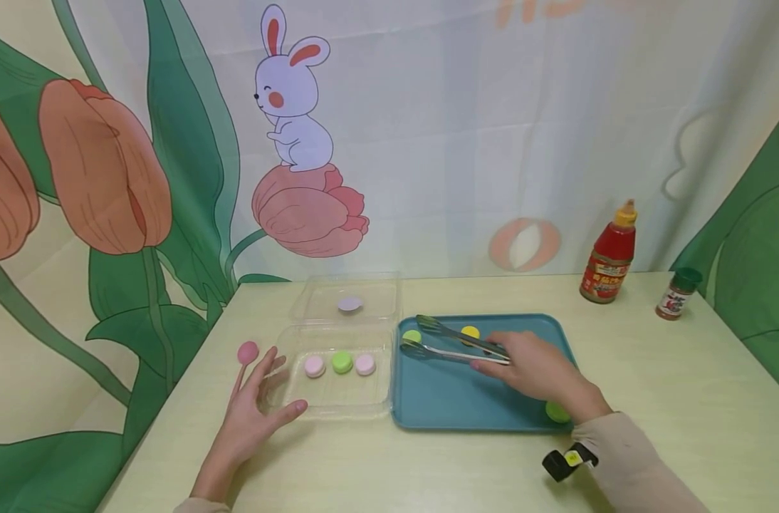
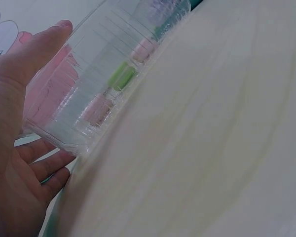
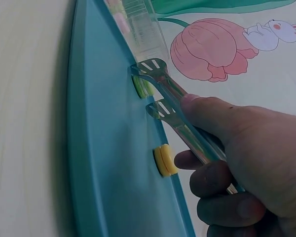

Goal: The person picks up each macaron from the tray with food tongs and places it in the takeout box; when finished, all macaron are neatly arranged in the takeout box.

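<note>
My right hand [image 1: 533, 367] grips a pair of metal tongs [image 1: 456, 354] over the blue tray. Their tips stand apart, on either side of a green macaron [image 1: 411, 336] near the tray's left edge. A yellow macaron [image 1: 470, 335] lies behind the tongs, close to the hand in the right wrist view. Another green macaron [image 1: 557, 412] is partly hidden by my right wrist. Beside the left end of the clear plastic box [image 1: 338, 407], my left hand [image 1: 251, 410] has its fingers spread; contact is unclear. Inside sit a pink [image 1: 315, 366], a green [image 1: 342, 362] and another pink macaron [image 1: 364, 365].
The blue tray [image 1: 453, 410] stands against the box's right side. The box's open lid [image 1: 312, 299] lies toward the curtain. A pink round-headed stick [image 1: 248, 353] is left of the box. A red sauce bottle [image 1: 610, 256] and a small green-capped jar [image 1: 678, 293] stand back right.
</note>
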{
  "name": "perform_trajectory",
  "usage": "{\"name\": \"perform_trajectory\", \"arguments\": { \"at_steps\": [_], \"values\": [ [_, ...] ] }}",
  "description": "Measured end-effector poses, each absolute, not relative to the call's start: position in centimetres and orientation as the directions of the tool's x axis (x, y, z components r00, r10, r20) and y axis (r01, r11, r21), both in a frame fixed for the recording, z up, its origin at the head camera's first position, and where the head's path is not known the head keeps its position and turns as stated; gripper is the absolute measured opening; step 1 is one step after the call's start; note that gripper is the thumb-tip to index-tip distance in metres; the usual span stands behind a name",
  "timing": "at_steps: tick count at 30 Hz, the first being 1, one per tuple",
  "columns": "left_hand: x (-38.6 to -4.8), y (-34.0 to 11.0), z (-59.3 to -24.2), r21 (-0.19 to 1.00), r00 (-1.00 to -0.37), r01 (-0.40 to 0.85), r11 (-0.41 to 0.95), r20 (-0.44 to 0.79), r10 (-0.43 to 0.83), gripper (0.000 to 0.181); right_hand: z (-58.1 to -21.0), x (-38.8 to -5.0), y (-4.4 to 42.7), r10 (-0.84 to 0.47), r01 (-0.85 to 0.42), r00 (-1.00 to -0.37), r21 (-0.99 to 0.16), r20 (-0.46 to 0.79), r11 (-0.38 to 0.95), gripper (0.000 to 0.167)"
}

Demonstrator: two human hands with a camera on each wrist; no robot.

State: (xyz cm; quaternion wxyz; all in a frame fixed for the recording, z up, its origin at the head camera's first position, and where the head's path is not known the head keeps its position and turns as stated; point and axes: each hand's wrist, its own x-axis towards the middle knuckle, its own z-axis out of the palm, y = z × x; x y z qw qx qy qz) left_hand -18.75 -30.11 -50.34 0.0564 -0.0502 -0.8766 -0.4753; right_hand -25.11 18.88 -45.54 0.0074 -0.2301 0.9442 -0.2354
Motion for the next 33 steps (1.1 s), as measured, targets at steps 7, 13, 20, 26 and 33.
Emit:
{"name": "perform_trajectory", "arguments": {
  "at_steps": [7,13,20,26,33],
  "values": [
    [-18.7,-30.1,-50.3,0.822,-0.989,0.135,0.553,0.142,0.031,0.114,-45.7,-25.5,18.3,-0.447,-0.440,-0.890,-0.434,0.091,0.786,0.050],
    [-18.7,-30.2,-50.4,0.824,-0.989,0.139,0.548,0.145,0.033,0.114,-46.0,-25.7,18.5,-0.462,-0.455,-0.881,-0.449,0.102,0.769,0.048],
    [-18.7,-30.2,-50.4,0.828,-0.988,0.144,0.542,0.147,0.038,0.114,-45.7,-25.6,19.6,-0.454,-0.454,-0.881,-0.499,0.129,0.739,0.048],
    [-18.8,-30.2,-50.4,0.828,-0.988,0.148,0.542,0.150,0.041,0.113,-45.0,-25.7,20.7,-0.430,-0.447,-0.886,-0.557,0.171,0.700,0.023],
    [-18.8,-30.2,-50.4,0.826,-0.987,0.151,0.543,0.156,0.038,0.114,-44.1,-25.6,20.1,-0.427,-0.458,-0.880,-0.612,0.207,0.645,0.018]
  ]
}}
